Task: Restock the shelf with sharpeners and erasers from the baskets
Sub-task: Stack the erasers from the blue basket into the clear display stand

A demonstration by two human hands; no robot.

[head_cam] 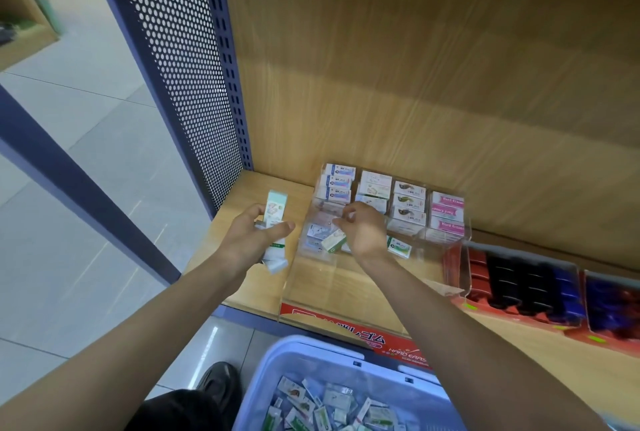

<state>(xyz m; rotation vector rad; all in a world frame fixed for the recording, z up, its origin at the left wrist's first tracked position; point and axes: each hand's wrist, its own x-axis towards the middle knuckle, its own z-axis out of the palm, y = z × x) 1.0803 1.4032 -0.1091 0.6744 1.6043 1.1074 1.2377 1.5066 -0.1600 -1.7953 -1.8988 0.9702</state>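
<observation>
The clear acrylic display tray [322, 288] on the pale wooden shelf [242, 195] looks about half stocked: back rows full, front-left compartments sparse. The left hand [251, 240] grips a stack of white-and-green boxed erasers [275, 211]. The right hand [365, 231] hovers curled over the tray; whether it pinches anything, I cannot tell. The blue plastic basket [304, 351] holds plenty more.

The shelf [294, 195] is wood-grained, the perforated panel [180, 67] navy, the basket [277, 358] pale blue, the sharpener trays [491, 311] red.
</observation>
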